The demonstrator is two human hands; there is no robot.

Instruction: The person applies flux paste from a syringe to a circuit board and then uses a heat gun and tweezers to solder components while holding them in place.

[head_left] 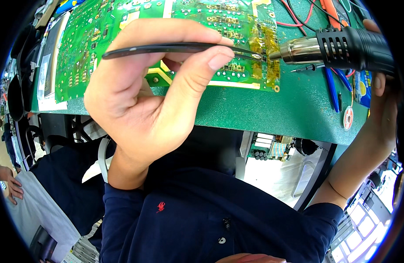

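My left hand (pixel 145 98) pinches a pair of black tweezers (pixel 132 52) between thumb and fingers. Their tips reach rightward to small parts near the right end of a large green circuit board (pixel 88 57). Strips of amber tape (pixel 272 65) cover the board on either side of those parts. From the right, my right hand (pixel 384 103) grips a black hot air gun (pixel 349 49), though most of its fingers are hidden behind the tool. The gun's metal nozzle (pixel 298 51) points left, with its end close beside the tweezer tips.
The board lies on a green mat (pixel 237 107). To its right are blue-handled pliers (pixel 332 90), a small round spool (pixel 348 117), a thin pointed tool (pixel 305 68) and red wires (pixel 294 24). Another person's hand (pixel 11 186) shows at far left. Electronic parts (pixel 274 147) sit below the table edge.
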